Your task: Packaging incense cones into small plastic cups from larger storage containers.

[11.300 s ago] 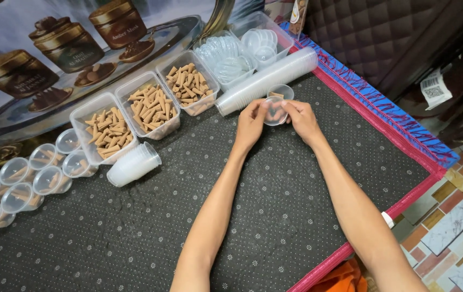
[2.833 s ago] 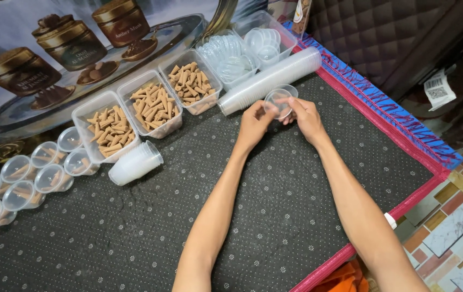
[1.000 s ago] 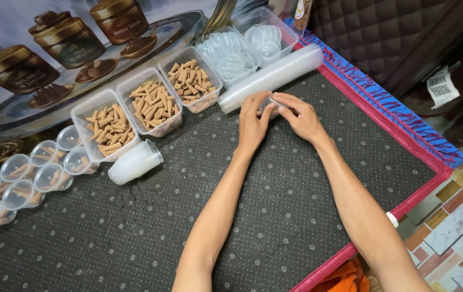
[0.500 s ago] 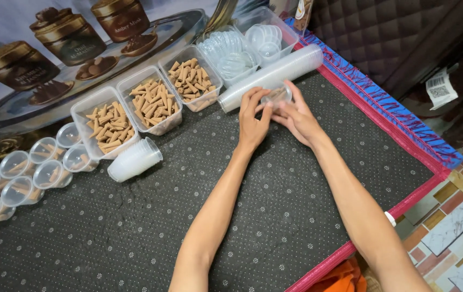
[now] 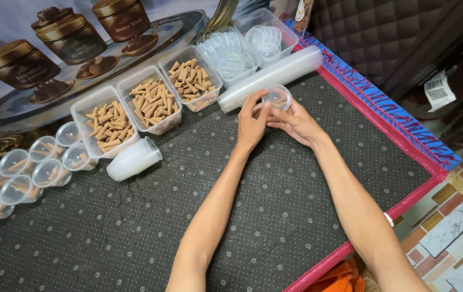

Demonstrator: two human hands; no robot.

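Both my hands hold one small clear plastic cup (image 5: 276, 97) with a lid on it, just above the dark dotted mat (image 5: 134, 227). My left hand (image 5: 252, 124) grips its left side with thumb and fingers. My right hand (image 5: 296, 121) pinches it from the right and below. Brown cone-shaped pieces show faintly inside the cup. A long sleeve of stacked clear cups (image 5: 272, 75) lies right behind my hands.
Three clear tubs of brown cones (image 5: 147, 103) stand in a row at the back. Tubs of clear lids (image 5: 242, 46) are behind them. A short stack of cups (image 5: 133, 159) lies on its side. Several lidded filled cups (image 5: 20, 173) sit at the left edge.
My hands have come together around the lidded cup and lifted it slightly toward the sleeve of cups; earlier the cup was open between my fingers.
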